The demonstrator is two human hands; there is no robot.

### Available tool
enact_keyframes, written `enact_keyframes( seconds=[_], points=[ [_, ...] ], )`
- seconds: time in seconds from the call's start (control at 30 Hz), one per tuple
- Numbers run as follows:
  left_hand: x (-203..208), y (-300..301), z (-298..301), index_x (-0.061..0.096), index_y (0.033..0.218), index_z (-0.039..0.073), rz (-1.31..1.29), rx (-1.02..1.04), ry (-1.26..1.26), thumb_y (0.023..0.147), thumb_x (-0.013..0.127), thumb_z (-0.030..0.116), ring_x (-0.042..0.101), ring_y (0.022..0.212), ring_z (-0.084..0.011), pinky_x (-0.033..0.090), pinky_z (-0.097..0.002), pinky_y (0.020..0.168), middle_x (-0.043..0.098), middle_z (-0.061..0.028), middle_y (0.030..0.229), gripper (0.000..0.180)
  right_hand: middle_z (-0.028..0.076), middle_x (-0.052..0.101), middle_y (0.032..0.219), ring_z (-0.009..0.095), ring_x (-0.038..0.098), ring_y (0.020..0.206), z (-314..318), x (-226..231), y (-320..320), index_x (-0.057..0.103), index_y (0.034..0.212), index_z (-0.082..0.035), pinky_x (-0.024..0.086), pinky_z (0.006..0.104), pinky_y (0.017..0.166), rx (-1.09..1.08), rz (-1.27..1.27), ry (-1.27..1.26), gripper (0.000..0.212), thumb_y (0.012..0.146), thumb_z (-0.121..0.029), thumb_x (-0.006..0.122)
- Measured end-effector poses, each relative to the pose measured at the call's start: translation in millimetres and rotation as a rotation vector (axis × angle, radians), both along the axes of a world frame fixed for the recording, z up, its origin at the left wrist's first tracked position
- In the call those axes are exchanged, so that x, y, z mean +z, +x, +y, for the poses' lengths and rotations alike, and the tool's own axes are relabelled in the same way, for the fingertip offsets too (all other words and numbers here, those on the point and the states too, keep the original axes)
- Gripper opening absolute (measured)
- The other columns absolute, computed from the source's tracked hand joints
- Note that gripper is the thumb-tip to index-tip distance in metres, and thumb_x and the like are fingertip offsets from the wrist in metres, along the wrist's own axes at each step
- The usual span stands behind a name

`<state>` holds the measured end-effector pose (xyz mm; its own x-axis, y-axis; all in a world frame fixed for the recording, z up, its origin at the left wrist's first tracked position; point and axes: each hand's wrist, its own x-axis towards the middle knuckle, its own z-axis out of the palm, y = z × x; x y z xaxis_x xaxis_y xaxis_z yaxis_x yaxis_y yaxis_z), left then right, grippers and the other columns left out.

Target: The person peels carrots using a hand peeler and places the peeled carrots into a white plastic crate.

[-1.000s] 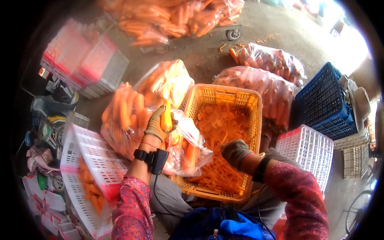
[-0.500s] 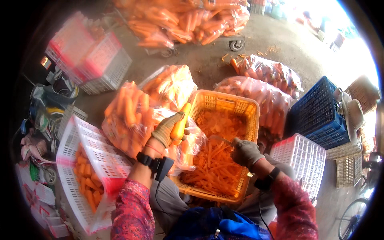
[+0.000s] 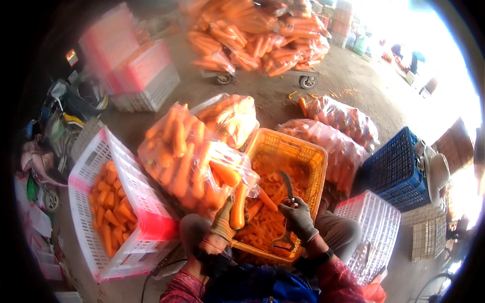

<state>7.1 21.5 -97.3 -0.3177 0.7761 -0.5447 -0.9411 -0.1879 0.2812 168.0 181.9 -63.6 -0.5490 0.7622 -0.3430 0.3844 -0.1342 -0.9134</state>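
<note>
My left hand (image 3: 222, 220), in a grey glove, grips an orange carrot (image 3: 238, 208) upright over the near left edge of a yellow crate (image 3: 314, 146). Carrot peelings (image 3: 270, 166) fill much of that crate, and carrots lie on them near my left hand. My gloved right hand (image 3: 299, 220) is closed over the crate's right side. A dark curved blade (image 3: 287, 183) sticks up from it, and a peeler head (image 3: 284, 244) shows below it; whether these are one tool or two I cannot tell. Beside my left hand lies an open clear bag of carrots (image 3: 177, 156).
At left, a white and pink crate (image 3: 96, 257) holds cut carrot pieces (image 3: 112, 207). Bagged carrots (image 3: 328, 144) lie beyond the yellow crate. A blue crate (image 3: 389, 161) and a white crate (image 3: 371, 227) stand at right. A loaded trolley (image 3: 298, 76) stands at the back.
Both hands have moved nearer to me. The carrot in my left hand is lower. My right hand has turned, so the curved blade points up and the peeler head shows below.
</note>
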Motion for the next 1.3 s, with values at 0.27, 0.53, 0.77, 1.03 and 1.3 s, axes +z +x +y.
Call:
enact_keyframes(
  seconds=[0.27,0.53,0.77,1.03,1.3],
  points=[
    [-46.1,22.0,-15.5,0.057,0.105,0.004,0.362,-0.006,-0.063,0.094,0.056,0.032,0.058,0.067,-0.0215,0.05,-0.0329,0.056,0.059,-0.008,0.083,0.03,0.003,0.052,0.06,0.012,0.052,0.049,-23.5,50.3,-31.5,0.058,0.092,0.0,0.041,0.0238,0.046,-0.176,0.461,-0.162,0.018,0.089,-0.018,0.055],
    [1.6,44.3,-9.5,0.056,0.111,0.002,0.329,0.109,-0.137,0.092,0.057,0.037,0.061,0.07,-0.0183,0.05,-0.0292,0.06,0.062,-0.0088,0.086,0.04,0.005,0.055,0.07,0.015,0.053,0.048,-47.5,45.6,-60.3,0.054,0.097,0.001,0.044,0.0263,0.045,-0.198,0.423,-0.211,0.017,0.082,-0.006,0.061],
    [-10.0,30.8,-23.7,0.057,0.112,0.004,0.018,0.114,-0.005,0.091,0.062,0.028,0.057,0.066,-0.0118,0.048,-0.0238,0.059,0.06,-0.004,0.087,0.032,0.003,0.051,0.058,0.013,0.051,0.045,-16.6,53.0,-60.2,0.056,0.091,-0.001,0.04,0.0249,0.043,-0.198,0.428,-0.08,0.014,0.084,-0.013,0.057],
    [27.3,40.1,-14.6,0.053,0.125,0.002,0.184,0.034,-0.023,0.093,0.057,0.021,0.061,0.089,-0.0157,0.053,-0.0257,0.07,0.06,-0.0086,0.111,0.037,0.005,0.055,0.071,0.014,0.053,0.048,-28.6,32.7,-73.9,0.054,0.095,-0.002,0.044,0.0264,0.044,-0.122,0.453,-0.191,0.016,0.083,-0.01,0.063],
    [-50.0,45.7,-23.8,0.049,0.128,0.004,0.595,0.033,-0.158,0.093,0.053,0.021,0.057,0.098,-0.0179,0.048,-0.03,0.085,0.059,-0.0069,0.11,0.039,0.002,0.05,0.06,0.012,0.047,0.046,64.5,3.2,-59.7,0.053,0.084,-0.006,0.036,0.0257,0.041,-0.118,0.492,0.133,0.016,0.087,-0.02,0.058]
  ],
)
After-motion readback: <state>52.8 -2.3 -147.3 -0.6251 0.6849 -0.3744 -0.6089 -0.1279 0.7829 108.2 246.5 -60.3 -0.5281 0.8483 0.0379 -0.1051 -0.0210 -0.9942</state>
